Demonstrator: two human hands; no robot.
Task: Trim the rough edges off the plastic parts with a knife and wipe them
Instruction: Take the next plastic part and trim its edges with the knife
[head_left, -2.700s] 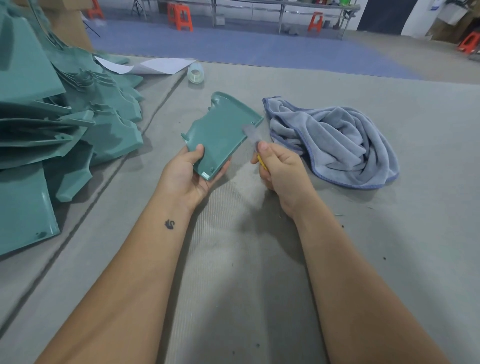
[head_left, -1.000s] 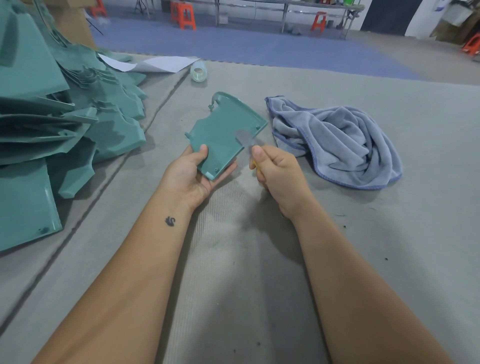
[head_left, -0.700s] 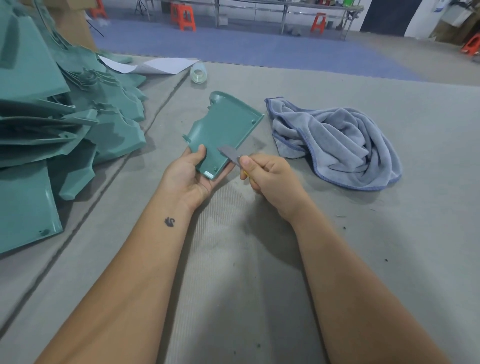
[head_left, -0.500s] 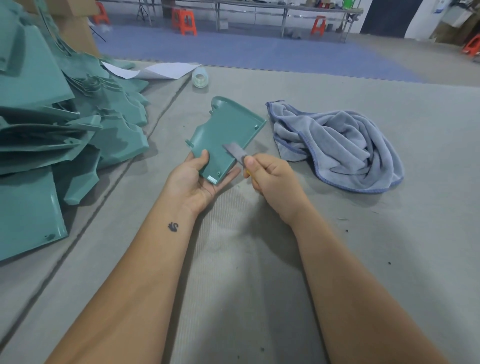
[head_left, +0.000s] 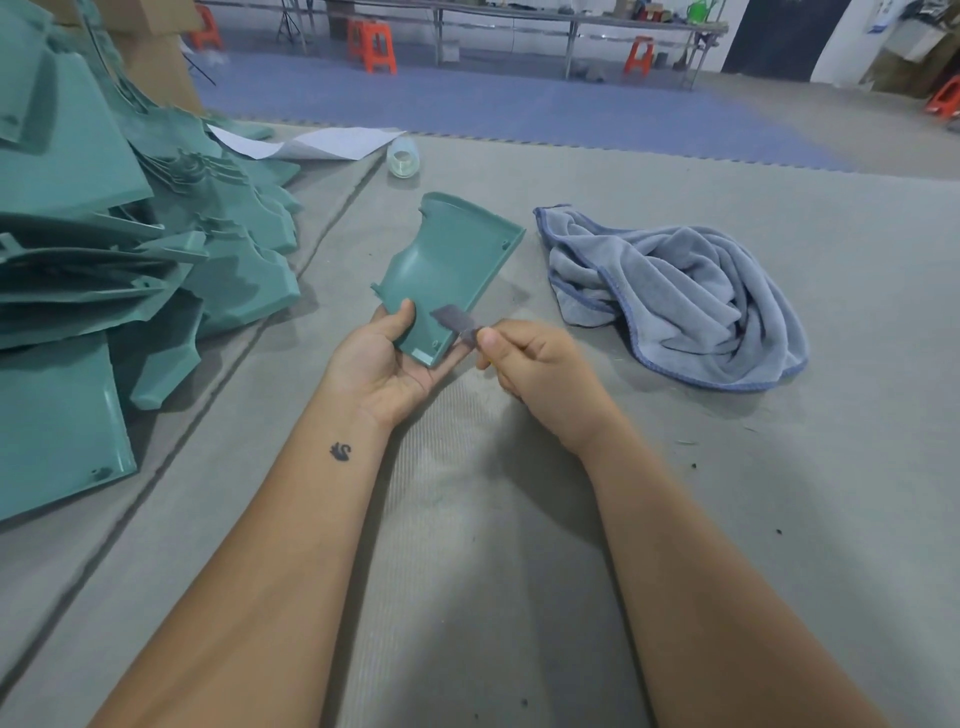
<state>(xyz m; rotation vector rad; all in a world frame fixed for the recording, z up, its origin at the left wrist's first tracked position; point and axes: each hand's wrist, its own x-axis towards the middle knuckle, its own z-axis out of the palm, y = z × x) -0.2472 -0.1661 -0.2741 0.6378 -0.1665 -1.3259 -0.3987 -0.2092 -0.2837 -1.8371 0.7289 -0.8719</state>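
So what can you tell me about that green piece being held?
The green plastic part is a matte teal moulded panel, flat with raised rims, a curved far end and small screw holes. The left hand grips its near corner, tilting it above the grey mat. The knife blade, pinched in the right hand, lies against its near right edge.

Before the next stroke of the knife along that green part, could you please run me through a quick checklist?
1. Green plastic part held firmly by left hand: ok.
2. Knife blade gripped in right hand: ok.
3. Blade resting at the part's near right edge: ok.
4. Left fingertips clear of the blade: not ok, they lie just under it.
5. Blue cloth lying ready on the mat for wiping: ok.
6. Blade sharpness: cannot tell.
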